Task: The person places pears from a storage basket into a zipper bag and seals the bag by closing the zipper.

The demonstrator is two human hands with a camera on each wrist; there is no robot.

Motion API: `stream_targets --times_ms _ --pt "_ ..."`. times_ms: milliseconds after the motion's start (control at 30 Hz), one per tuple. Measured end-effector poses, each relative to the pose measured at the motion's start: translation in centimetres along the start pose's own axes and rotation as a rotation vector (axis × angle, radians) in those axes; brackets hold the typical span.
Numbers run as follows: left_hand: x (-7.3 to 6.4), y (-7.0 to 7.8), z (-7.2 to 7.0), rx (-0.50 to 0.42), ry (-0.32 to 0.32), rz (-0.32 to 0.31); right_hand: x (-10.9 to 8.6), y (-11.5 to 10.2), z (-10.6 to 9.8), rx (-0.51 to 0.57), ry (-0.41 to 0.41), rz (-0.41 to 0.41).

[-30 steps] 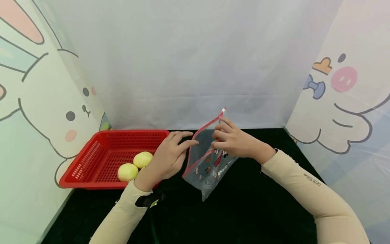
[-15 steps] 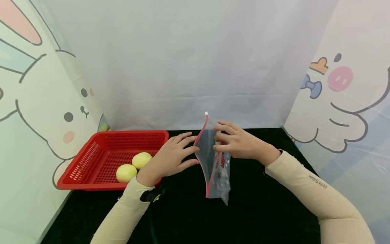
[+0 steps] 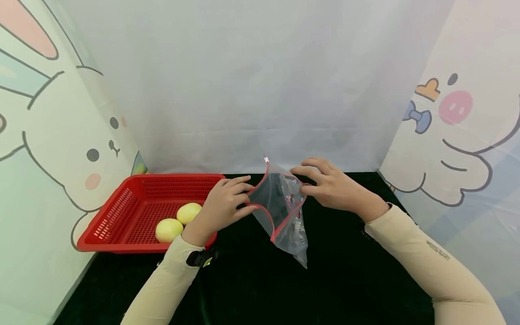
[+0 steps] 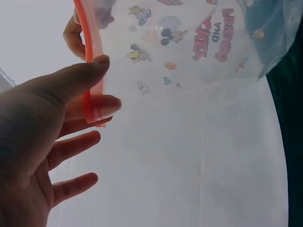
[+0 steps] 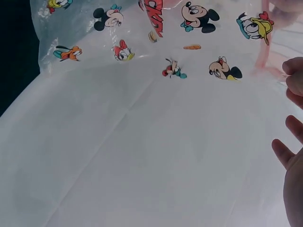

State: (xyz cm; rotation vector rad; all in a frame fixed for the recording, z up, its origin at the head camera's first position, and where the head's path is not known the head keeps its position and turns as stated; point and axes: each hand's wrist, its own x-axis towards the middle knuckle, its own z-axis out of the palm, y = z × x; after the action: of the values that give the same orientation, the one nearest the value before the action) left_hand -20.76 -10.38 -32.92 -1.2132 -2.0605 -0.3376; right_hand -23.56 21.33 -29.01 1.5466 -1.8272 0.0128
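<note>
A clear zipper bag (image 3: 289, 241) with red edging and cartoon prints hangs above the dark cloth, its mouth spread wide toward me. My left hand (image 3: 222, 206) pinches the left side of the red rim; in the left wrist view, the thumb (image 4: 90, 71) lies on one face and a finger shows through on the other. The opposite side of the rim is pinched by my right hand (image 3: 332, 186), its fingertips partly hidden at the edge. Printed characters on the bag (image 5: 165, 45) fill the top of the right wrist view. A white zipper pull (image 3: 266, 160) sits at the far corner.
Left of the bag stands a red plastic basket (image 3: 142, 180) holding pale yellow, oval fruits (image 3: 169, 230), partly covered by my left forearm. Dark green cloth (image 3: 308, 293) covers the table. White curtain (image 3: 260, 90) and cartoon-printed side panels enclose it.
The bag's mouth has spread from a narrow slit to a wide diamond. My right hand has moved right; my left hand, loosely at the rim before, now pinches it.
</note>
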Motion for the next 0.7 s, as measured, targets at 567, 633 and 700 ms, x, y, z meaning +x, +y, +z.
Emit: stream_targets --times_ms 567,633,700 --pt "-1.2 -0.9 1.3 0.027 -0.056 0.003 -1.6 1.2 -1.0 0.061 -0.031 0.086" --pt "-1.5 -1.0 1.6 0.019 -0.079 -0.002 -1.7 1.2 -1.2 0.038 -0.024 0.08" --pt "-1.8 -1.0 2.0 0.016 -0.104 -0.012 -1.8 1.2 -1.3 0.016 -0.017 0.075"
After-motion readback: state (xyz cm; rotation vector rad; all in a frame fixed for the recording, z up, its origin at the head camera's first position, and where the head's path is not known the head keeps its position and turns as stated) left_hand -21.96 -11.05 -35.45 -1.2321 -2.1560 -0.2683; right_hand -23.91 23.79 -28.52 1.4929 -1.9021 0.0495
